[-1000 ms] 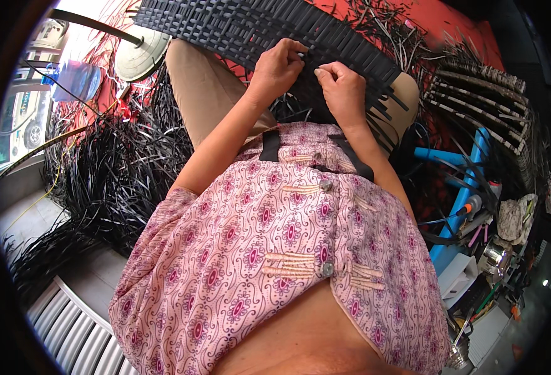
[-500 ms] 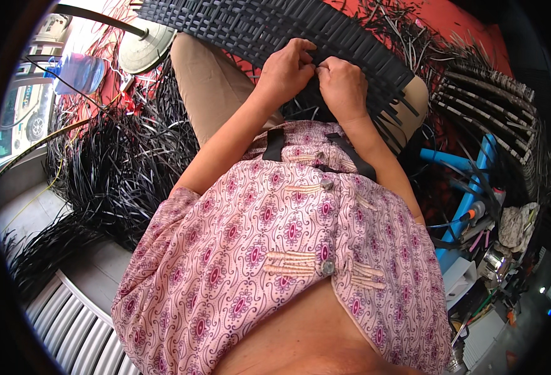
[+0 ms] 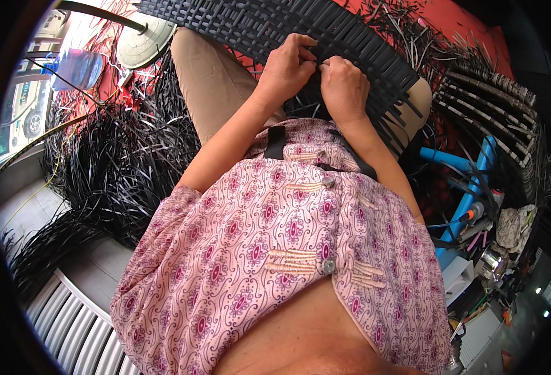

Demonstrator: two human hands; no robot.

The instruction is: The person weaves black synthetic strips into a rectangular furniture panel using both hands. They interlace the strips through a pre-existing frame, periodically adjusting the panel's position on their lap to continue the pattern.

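Across my knees lies a black woven panel (image 3: pixel 244 25) of flat plastic strips, with loose strip ends at its right corner. At its near edge my left hand (image 3: pixel 288 67) is closed, thumb and fingers pinched on a black strip. Close beside it, my right hand (image 3: pixel 345 90) is closed too, its fingertips pressed on the same black edge and almost meeting the left ones. The strip between the fingertips is largely hidden by the fingers.
A large heap of loose black strips (image 3: pixel 131 156) lies at my left, near a round pale base (image 3: pixel 144 45) and a clear blue bottle (image 3: pixel 78 69). At right are blue pipes (image 3: pixel 469 187), a stack of bundled strips (image 3: pixel 485 109) and a metal cup (image 3: pixel 493 262).
My right hand has shifted very slightly right, leaving a little more gap to the left hand. The panel stays nearly in place.
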